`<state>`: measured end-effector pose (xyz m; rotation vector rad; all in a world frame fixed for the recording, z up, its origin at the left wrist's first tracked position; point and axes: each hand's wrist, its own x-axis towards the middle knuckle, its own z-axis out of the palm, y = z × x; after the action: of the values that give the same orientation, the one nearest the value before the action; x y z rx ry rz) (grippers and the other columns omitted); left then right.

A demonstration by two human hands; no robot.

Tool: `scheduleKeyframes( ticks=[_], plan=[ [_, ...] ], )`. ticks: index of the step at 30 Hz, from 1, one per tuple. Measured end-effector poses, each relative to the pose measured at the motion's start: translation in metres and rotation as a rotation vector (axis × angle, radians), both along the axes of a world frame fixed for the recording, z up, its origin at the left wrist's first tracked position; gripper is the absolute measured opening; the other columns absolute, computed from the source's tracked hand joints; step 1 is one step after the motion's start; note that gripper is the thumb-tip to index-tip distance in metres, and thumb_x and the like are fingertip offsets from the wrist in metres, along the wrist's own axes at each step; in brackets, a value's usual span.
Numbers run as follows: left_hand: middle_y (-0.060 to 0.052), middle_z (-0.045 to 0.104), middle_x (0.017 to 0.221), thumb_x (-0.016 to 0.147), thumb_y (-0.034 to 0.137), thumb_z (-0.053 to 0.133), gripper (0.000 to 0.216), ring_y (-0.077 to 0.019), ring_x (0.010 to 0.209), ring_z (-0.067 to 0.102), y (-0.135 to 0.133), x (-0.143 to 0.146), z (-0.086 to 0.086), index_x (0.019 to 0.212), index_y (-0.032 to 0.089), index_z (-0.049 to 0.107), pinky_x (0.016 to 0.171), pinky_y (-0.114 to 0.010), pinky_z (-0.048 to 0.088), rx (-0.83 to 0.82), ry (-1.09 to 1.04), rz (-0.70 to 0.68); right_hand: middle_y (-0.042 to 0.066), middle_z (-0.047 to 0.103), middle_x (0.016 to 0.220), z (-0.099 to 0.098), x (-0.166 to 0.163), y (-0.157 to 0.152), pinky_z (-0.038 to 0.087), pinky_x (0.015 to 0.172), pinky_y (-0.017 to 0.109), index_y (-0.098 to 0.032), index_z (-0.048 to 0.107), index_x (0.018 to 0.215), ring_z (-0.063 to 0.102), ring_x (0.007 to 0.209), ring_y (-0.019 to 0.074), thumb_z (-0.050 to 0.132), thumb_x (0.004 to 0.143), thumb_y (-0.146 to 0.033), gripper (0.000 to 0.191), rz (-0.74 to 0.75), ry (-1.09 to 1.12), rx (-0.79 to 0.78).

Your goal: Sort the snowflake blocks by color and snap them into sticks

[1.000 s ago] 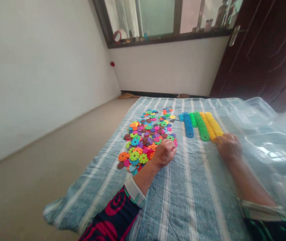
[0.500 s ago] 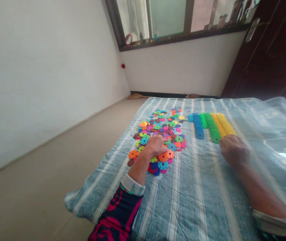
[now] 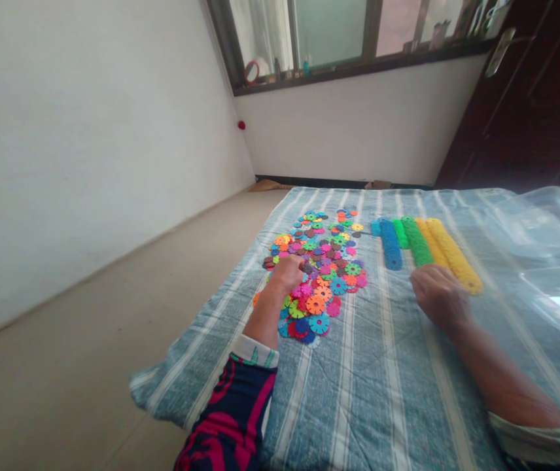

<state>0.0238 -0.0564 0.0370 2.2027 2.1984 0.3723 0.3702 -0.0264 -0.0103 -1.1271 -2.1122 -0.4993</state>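
Observation:
A heap of flat coloured plastic discs (image 3: 324, 261) lies on a blue striped cloth (image 3: 383, 366). My left hand (image 3: 287, 271) rests on the left side of the heap, fingers curled onto the discs. To the right lie several stacked rods of discs: blue (image 3: 390, 243), green (image 3: 416, 241) and yellow (image 3: 451, 254). My right hand (image 3: 437, 296) lies knuckles up on the cloth just below the near ends of the green and yellow rods, fingers curled under; what they hold, if anything, is hidden.
A clear plastic box (image 3: 545, 255) stands on the cloth at the right. Bare floor (image 3: 113, 314) runs along the left to a white wall. A dark wooden door (image 3: 535, 104) stands at the back right under a window sill (image 3: 358, 65).
My left hand has moved from the near right edge of the heap up to its left side. My right hand has drawn back from the end of the yellow rod.

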Motion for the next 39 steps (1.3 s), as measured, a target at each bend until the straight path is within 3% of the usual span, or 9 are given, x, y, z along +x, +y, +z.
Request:
scheduleKeyframes(
  ticks=[6,12,16,19,26,30,34,36,39],
  plan=[
    [-0.005,0.072,0.084,0.064,0.001,0.049,0.030,-0.0196,0.086,0.065,0.004,-0.004,-0.005,0.078,0.017,0.071,0.081,-0.029,0.050,0.114,-0.001,0.059,0.005,0.060,0.070,0.004,-0.007,-0.005,0.038,0.071,0.028,-0.019,0.060,0.062,0.052,0.078,0.0179,0.047,0.088,-0.016,0.029,0.033,0.002,-0.020],
    [-0.008,0.069,0.092,0.074,0.013,0.057,0.015,-0.0206,0.093,0.062,0.006,0.016,-0.011,0.083,0.017,0.068,0.089,-0.034,0.049,0.252,-0.073,-0.111,0.005,0.061,0.074,0.004,-0.027,-0.016,0.037,0.075,0.027,-0.019,0.059,0.065,0.052,0.084,0.0181,0.045,0.088,-0.012,0.028,0.131,-0.036,-0.037],
    [-0.010,0.065,0.114,0.077,0.028,0.065,0.026,-0.0230,0.112,0.056,0.005,0.036,-0.016,0.102,0.019,0.066,0.101,-0.040,0.042,0.185,-0.052,-0.258,0.005,0.058,0.071,0.002,-0.043,-0.023,0.037,0.075,0.027,-0.019,0.057,0.065,0.051,0.083,0.0178,0.043,0.088,-0.009,0.028,0.246,-0.047,-0.052],
    [-0.009,0.060,0.125,0.078,0.036,0.066,0.035,-0.0254,0.120,0.051,-0.001,0.046,-0.016,0.110,0.022,0.063,0.103,-0.044,0.040,0.068,-0.008,-0.283,0.004,0.056,0.069,-0.003,-0.049,-0.023,0.036,0.072,0.027,-0.019,0.055,0.064,0.049,0.080,0.0177,0.043,0.088,-0.008,0.029,0.288,-0.051,-0.083],
    [-0.008,0.069,0.098,0.079,0.030,0.060,0.013,-0.0266,0.098,0.061,-0.018,0.049,0.011,0.087,0.021,0.065,0.095,-0.049,0.041,-0.080,0.120,-0.121,0.003,0.053,0.065,-0.008,-0.050,-0.021,0.032,0.066,0.027,-0.019,0.054,0.064,0.045,0.071,0.0161,0.043,0.088,-0.008,0.029,0.285,-0.039,-0.107],
    [-0.010,0.068,0.080,0.081,0.030,0.056,0.017,-0.0254,0.085,0.064,-0.008,0.060,0.021,0.075,0.017,0.065,0.087,-0.043,0.046,-0.043,0.171,-0.047,0.002,0.053,0.064,-0.009,-0.052,-0.019,0.031,0.064,0.027,-0.018,0.054,0.063,0.044,0.068,0.0153,0.045,0.087,-0.007,0.028,0.286,-0.030,-0.114],
    [-0.009,0.068,0.103,0.081,0.023,0.057,0.015,-0.0226,0.101,0.060,0.025,0.078,0.017,0.092,0.017,0.065,0.091,-0.035,0.047,0.005,0.086,-0.253,0.002,0.053,0.064,-0.010,-0.053,-0.016,0.029,0.063,0.027,-0.018,0.054,0.063,0.044,0.067,0.0150,0.045,0.086,-0.006,0.028,0.284,-0.012,-0.127],
    [-0.010,0.063,0.119,0.082,0.027,0.057,0.024,-0.0236,0.115,0.054,0.041,0.085,0.011,0.104,0.019,0.063,0.098,-0.037,0.044,-0.026,0.069,-0.331,0.002,0.053,0.064,-0.010,-0.053,-0.016,0.029,0.063,0.027,-0.018,0.055,0.063,0.044,0.067,0.0148,0.046,0.086,-0.006,0.027,0.288,-0.005,-0.131],
    [-0.011,0.051,0.138,0.085,0.038,0.056,0.035,-0.0282,0.128,0.044,0.051,0.084,0.005,0.116,0.022,0.059,0.103,-0.047,0.038,-0.137,0.080,-0.267,0.002,0.053,0.063,-0.010,-0.053,-0.016,0.028,0.062,0.027,-0.018,0.055,0.063,0.043,0.066,0.0147,0.046,0.085,-0.006,0.027,0.283,0.007,-0.127]
  ],
)
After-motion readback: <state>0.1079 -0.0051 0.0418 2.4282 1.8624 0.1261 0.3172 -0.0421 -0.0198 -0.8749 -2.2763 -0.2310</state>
